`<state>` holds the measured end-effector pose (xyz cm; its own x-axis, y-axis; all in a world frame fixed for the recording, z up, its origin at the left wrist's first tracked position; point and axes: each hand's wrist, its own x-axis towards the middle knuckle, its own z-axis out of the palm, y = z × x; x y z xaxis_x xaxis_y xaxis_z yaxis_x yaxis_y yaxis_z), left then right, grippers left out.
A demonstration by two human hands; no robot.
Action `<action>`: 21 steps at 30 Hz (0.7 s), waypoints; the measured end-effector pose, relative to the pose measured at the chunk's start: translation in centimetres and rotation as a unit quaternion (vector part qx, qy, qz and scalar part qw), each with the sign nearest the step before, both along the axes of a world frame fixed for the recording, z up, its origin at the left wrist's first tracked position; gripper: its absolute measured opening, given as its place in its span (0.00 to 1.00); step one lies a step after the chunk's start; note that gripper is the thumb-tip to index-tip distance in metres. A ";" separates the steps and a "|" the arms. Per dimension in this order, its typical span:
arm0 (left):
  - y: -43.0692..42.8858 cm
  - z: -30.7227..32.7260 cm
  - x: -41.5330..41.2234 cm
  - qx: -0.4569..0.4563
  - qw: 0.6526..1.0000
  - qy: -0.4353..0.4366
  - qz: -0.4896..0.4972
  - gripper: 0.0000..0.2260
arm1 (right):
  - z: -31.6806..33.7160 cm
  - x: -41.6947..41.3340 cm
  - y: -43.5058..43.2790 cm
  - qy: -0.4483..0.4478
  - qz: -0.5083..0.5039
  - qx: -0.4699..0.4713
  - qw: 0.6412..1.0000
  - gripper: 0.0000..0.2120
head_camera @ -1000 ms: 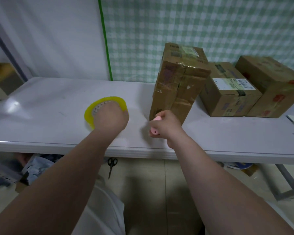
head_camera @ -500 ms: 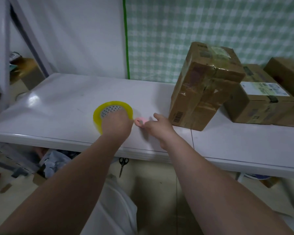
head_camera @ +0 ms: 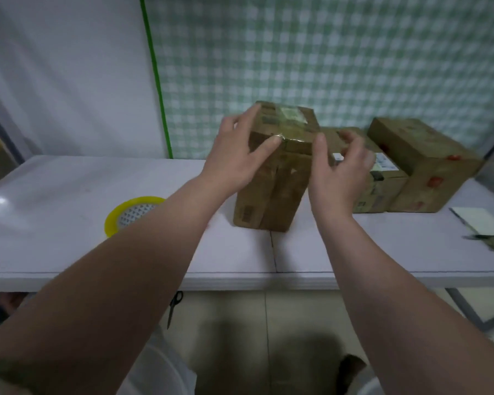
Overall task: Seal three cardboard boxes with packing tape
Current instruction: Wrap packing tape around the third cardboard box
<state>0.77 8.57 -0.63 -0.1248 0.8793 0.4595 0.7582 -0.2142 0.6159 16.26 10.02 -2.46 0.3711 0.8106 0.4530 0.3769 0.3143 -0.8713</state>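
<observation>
head view. a tall box (head_camera: 280, 183) stands upright on the white table (head_camera: 69, 181), near its middle, with glossy tape crinkled along its top front edge. the left hand (head_camera: 237, 155) lies against the box's upper left corner: fingers straight and spread, the index finger along the left edge of the top, the thumb tip resting on the top front edge at the crinkled tape. nothing is gripped. the right hand (head_camera: 337, 172) is raised just beside the box's upper right corner, thumb upright near the edge, fingers loosely curved and blurred, holding nothing; whether it touches the box cannot be told. the box thus sits between the two hands. a second box (head_camera: 382, 192) lies behind the right hand, touching a third box (head_camera: 428, 166) at far right. a yellow tape roll (head_camera: 113, 220) lies flat on the table left of the left forearm, apart from both hands. scissors (head_camera: 174, 306) lie on the floor below the table edge.
</observation>
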 end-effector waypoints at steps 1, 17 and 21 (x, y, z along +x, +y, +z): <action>0.7 0.7 0.5 0.007 1.000 0.025 -0.006 0.29 | 0.1 0.6 0.9 -0.017 0.039 -0.025 0.999 0.22; 3.3 -0.9 -0.2 0.036 0.980 0.191 0.036 0.41 | -0.6 0.3 3.6 -0.206 0.152 -0.006 0.967 0.31; 2.1 -0.8 -0.5 0.030 0.992 0.124 0.008 0.39 | 0.0 0.4 2.7 -0.194 0.171 -0.017 0.966 0.29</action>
<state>0.30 10.64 -1.39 -0.0152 0.8488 0.5285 0.8887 -0.2307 0.3961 16.70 12.69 -2.50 -0.1140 0.8723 0.4754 0.5556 0.4527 -0.6974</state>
